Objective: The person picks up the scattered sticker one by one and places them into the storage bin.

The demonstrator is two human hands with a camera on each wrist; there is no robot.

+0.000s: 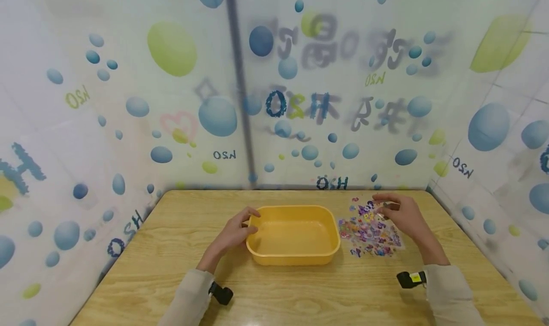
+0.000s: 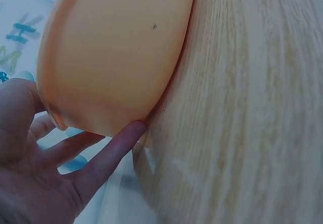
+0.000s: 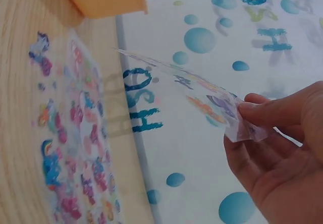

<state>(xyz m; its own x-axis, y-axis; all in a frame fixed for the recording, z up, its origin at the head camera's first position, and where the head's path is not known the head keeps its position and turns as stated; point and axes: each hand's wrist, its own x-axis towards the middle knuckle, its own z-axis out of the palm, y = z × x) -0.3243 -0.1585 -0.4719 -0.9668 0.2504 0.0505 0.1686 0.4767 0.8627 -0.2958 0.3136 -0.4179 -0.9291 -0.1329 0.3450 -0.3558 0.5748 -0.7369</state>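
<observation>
A yellow plastic basin (image 1: 296,259) stands on the table. My left hand (image 1: 233,228) holds it by its left end. In the left wrist view the thumb side is at the rim and the other fingers (image 2: 108,156) spread along the outer wall. At the right, my right hand (image 1: 403,215) pinches a clear sticker sheet (image 3: 202,100) by one edge between thumb and fingers. This sheet carries small colourful figures and is lifted at a slant. Below it lie more clear sheets of colourful stickers (image 1: 369,235), spread on the table and overlapping beside the basin's right end.
The wood-grain table (image 1: 279,292) reaches back to a white curtain (image 1: 283,164) printed with blue and green dots and letters. That curtain also runs along both sides. A black wrist strap with a small device (image 1: 411,279) sits at the right sleeve, another (image 1: 221,293) at the left.
</observation>
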